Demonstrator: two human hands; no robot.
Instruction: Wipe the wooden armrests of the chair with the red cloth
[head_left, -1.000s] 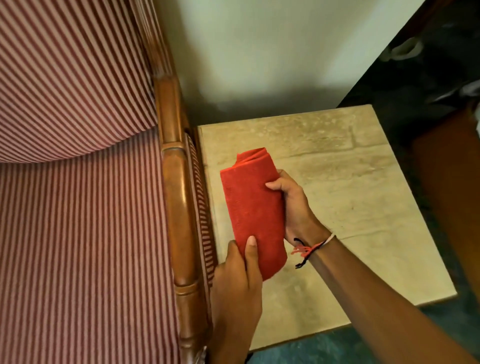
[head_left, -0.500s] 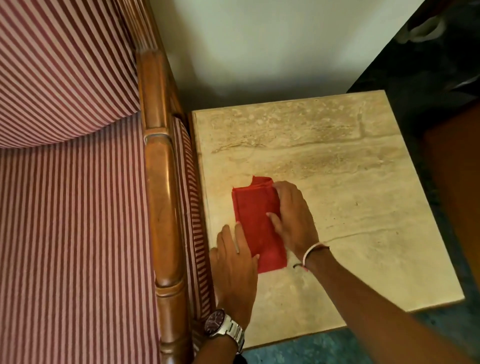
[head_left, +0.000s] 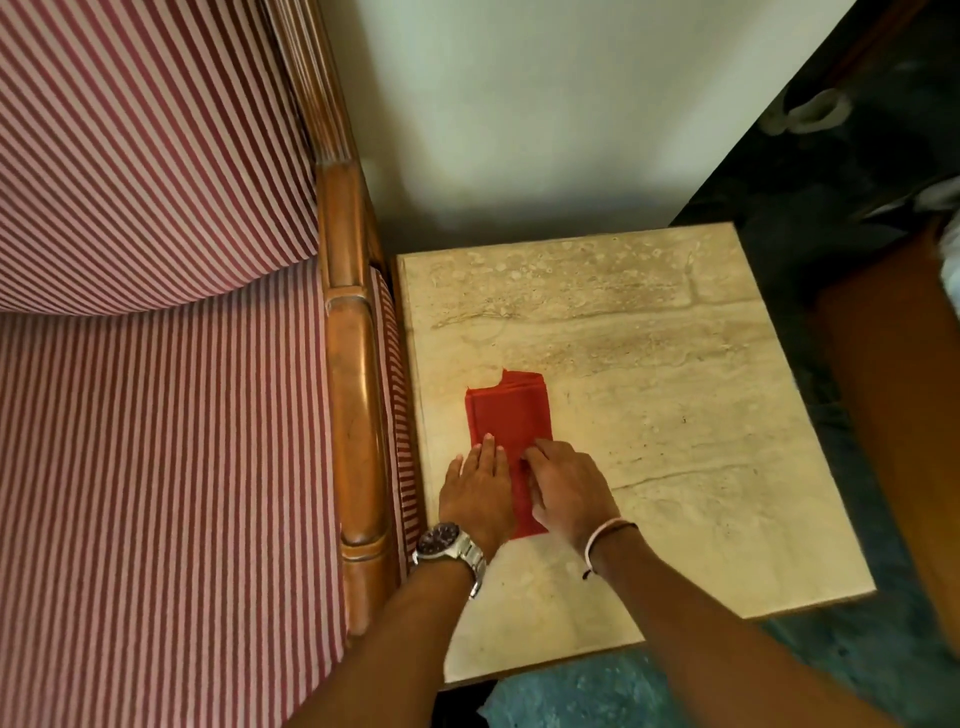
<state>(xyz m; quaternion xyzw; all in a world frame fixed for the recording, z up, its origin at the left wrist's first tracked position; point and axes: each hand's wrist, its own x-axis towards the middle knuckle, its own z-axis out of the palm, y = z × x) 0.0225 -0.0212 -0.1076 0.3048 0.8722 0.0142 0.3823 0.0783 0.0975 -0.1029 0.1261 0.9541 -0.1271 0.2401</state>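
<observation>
The folded red cloth (head_left: 511, 415) lies flat on the beige stone side table (head_left: 685, 426), close to the table's left edge. My left hand (head_left: 475, 493), with a wristwatch, rests palm down on the cloth's near left part, fingers stretched out. Beside it, my right hand (head_left: 566, 488), with a wrist string, lies on the near right part with its fingertips on the fabric. Neither hand grips the cloth, and both cover its near end. The chair's wooden armrest (head_left: 356, 395) runs front to back just left of the table, a hand's width from my left hand.
The chair's red-and-white striped seat and backrest (head_left: 156, 467) fill the left side. A pale wall (head_left: 519, 130) stands behind the table. Dark green floor (head_left: 831, 182) lies to the right, with a brown wooden piece (head_left: 904, 415) at the right edge.
The cloth, held up above the table by both hands a second ago, now lies flat on it. Both hands have slid back toward me and rest on its near end.
</observation>
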